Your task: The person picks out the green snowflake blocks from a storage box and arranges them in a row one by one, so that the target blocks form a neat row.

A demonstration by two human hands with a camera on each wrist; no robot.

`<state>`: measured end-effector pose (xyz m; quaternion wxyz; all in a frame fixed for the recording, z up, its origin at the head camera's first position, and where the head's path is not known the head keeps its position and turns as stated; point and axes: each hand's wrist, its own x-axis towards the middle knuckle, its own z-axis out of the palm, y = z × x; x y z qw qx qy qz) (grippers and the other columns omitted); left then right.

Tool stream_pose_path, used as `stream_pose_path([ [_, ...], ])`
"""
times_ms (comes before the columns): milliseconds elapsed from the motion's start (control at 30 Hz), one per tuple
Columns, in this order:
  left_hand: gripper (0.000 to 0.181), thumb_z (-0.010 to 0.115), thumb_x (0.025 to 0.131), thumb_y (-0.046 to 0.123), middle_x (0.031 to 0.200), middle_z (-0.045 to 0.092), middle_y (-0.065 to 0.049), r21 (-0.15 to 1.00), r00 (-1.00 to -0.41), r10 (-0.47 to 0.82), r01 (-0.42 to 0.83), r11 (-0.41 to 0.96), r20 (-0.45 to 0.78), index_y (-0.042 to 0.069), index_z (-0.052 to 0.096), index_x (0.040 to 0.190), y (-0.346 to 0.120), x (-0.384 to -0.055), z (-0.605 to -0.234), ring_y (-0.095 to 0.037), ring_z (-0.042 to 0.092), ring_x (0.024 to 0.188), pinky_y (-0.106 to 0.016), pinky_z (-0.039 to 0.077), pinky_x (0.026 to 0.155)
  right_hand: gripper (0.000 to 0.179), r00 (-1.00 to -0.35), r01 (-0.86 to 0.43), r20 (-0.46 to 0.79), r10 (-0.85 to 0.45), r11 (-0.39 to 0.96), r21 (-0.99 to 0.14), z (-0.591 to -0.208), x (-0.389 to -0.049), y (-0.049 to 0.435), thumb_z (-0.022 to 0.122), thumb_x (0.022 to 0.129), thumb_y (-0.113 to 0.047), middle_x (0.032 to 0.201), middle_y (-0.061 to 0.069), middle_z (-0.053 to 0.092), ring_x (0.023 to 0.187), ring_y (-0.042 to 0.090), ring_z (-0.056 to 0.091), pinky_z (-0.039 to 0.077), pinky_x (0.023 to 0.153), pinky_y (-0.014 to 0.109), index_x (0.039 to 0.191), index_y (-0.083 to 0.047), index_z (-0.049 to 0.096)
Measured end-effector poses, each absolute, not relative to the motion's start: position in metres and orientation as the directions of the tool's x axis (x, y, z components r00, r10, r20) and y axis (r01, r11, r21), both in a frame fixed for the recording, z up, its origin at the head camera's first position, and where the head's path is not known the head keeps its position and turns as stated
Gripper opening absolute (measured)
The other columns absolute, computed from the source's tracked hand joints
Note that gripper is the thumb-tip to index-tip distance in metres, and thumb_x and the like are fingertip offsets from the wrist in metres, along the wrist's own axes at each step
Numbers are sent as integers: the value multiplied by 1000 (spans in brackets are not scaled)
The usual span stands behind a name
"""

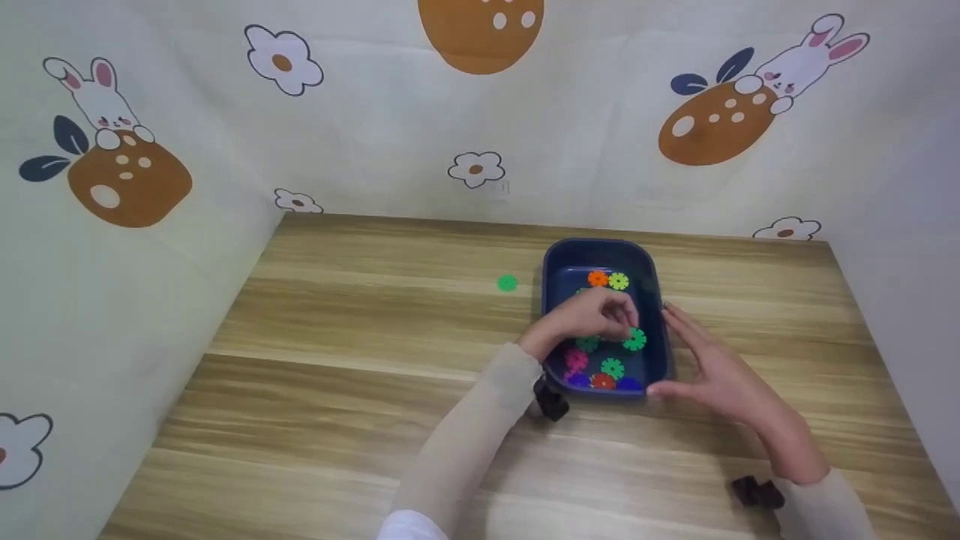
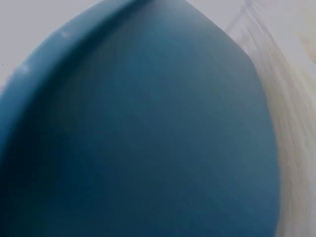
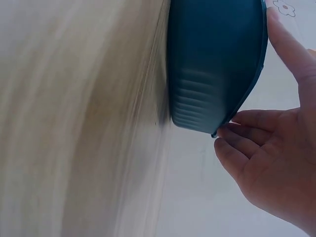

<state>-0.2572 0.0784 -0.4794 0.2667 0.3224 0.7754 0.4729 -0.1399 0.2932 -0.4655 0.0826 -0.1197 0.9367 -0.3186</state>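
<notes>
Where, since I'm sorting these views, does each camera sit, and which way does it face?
Head: on the head, facing forward and down at the table and tray; left hand, right hand and forearms show.
Left wrist: on that wrist, facing the tray's side close up; no hand shows.
Right wrist: on that wrist, image turned sideways, facing the tray's outside across the table; right hand shows, fingers at the tray.
Shared: head and right wrist both show the right hand and tray.

Wood-grained surface (image 1: 352, 360) bounded at back and sides by pale cloth (image 1: 390, 127); cloth printed with white rabbits (image 1: 796, 69), brown spotted fruit (image 1: 131, 189) and outlined flowers (image 1: 476, 169).
</notes>
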Motion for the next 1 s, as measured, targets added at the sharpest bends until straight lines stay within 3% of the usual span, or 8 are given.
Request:
stream_pose_path([
  [133, 9, 71, 89, 4, 87, 70, -4, 941, -679, 729, 182, 283, -88, 3, 69, 98, 77, -258, -477, -6, 63, 73, -19, 57, 70, 109, -959, -186, -48, -278, 751, -634, -465, -145, 295, 82, 78, -49, 166, 18, 18, 147, 50, 26, 30, 109, 71, 160, -16, 18],
  [400, 13, 72, 88, 1, 84, 66, -1, 976, -709, 701, 91, 196, -75, -2, 68, 101, 76, -256, -473, -6, 64, 73, -24, 60, 72, 106, -934, -276, 31, -357, 662, -697, -475, -151, 298, 87, 75, -33, 167, 15, 16, 150, 47, 20, 26, 112, 71, 157, -4, 26],
  [733, 19, 70, 90, 1, 85, 63, 0, 990, -788, 616, 81, 118, -9, -6, 65, 107, 63, -261, -459, -8, 64, 72, -32, 62, 77, 106, -930, -272, 18, -366, 656, -704, -474, -154, 296, 87, 75, -36, 168, 12, 16, 150, 47, 20, 25, 114, 69, 157, -4, 26],
  [1000, 19, 69, 91, 1, 87, 62, 0, 994, -820, 572, 59, 87, -2, -6, 63, 108, 44, -266, -450, -8, 65, 76, -29, 61, 79, 109, -932, -271, 19, -363, 660, -701, -473, -153, 298, 88, 74, -36, 167, 13, 16, 149, 46, 22, 27, 114, 68, 157, -5, 25],
])
